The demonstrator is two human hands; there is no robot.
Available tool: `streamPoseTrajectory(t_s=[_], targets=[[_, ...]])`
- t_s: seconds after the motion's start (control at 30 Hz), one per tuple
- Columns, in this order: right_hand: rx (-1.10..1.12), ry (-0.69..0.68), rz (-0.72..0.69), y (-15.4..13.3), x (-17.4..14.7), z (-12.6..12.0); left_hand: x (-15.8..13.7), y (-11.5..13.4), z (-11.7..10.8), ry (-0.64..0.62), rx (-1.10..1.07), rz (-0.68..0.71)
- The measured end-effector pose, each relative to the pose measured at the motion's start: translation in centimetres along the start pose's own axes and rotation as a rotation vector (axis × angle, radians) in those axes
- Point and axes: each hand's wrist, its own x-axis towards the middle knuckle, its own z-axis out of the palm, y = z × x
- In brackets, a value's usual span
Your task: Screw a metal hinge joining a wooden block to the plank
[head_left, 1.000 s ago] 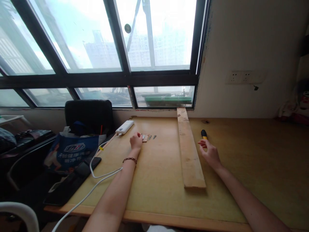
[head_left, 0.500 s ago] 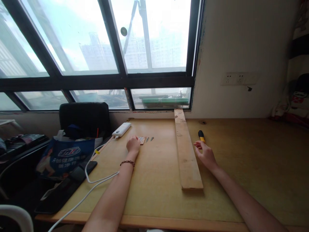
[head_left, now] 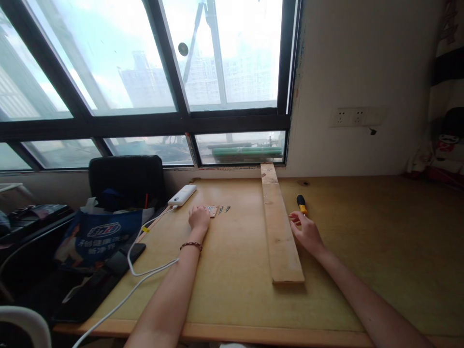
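Note:
My left hand [head_left: 199, 219] rests at the left side of a small light plate with markings [head_left: 212, 211], overlapping its left end. Its fingers bend down toward the table and their tips are hidden, so any grip on the plate cannot be made out. Just right of the plate lie a few small screws [head_left: 227, 209]. Beside the right edge of a long wooden board [head_left: 282, 232], my right hand [head_left: 307, 232] is loosely open, fingers bent and apart, with nothing in them. A screwdriver with a black and yellow handle [head_left: 301, 203] lies just beyond that hand's fingers.
A white power bank [head_left: 182, 195] with a white cable [head_left: 134, 261] sits near the table's left edge. Left of the table are a black chair [head_left: 126, 179] and a blue bag [head_left: 99, 237]. The board's far end reaches the window wall.
My left hand has loosened slightly, and its knuckles look more spread. My right hand stays almost still beside the board. The whole view has shifted a little.

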Motion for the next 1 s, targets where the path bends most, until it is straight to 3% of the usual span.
streamPoseTrajectory(t_s=[0.53, 1.0], targets=[[-0.007, -0.042, 0.02, -0.4, -0.2, 0.0, 0.0, 0.2, 0.8, -0.059, -0.008, 0.065], [0.01, -0.05, 0.041, -0.6, -0.1, 0.0, -0.3, 0.7, 1.1, -0.029, -0.029, 0.162]])
